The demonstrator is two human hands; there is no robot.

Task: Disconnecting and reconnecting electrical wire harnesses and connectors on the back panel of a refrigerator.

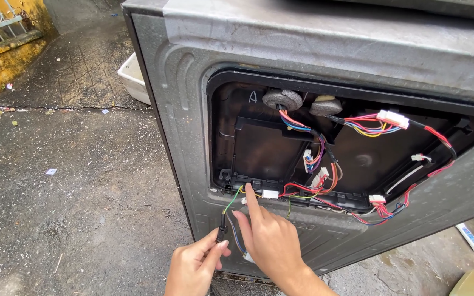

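Note:
A grey metal appliance cabinet (325, 44) lies tilted with a black-lined open recess (264, 148) in its back. Coloured wire bundles (314, 131) and white connectors (393, 118) hang loose inside. My left hand (193, 266) pinches a thin black probe (221, 227) near the lower edge of the opening. My right hand (270, 238) points its index finger up at the lower rim, beside a green-yellow wire (232, 200) and a small white connector (270, 194).
Wet dark concrete ground (56, 192) spreads to the left. A white tub (133, 77) stands behind the cabinet's corner. A yellow wall with a railing (1, 49) is at the top left. A white-blue tube (469, 235) lies at the lower right.

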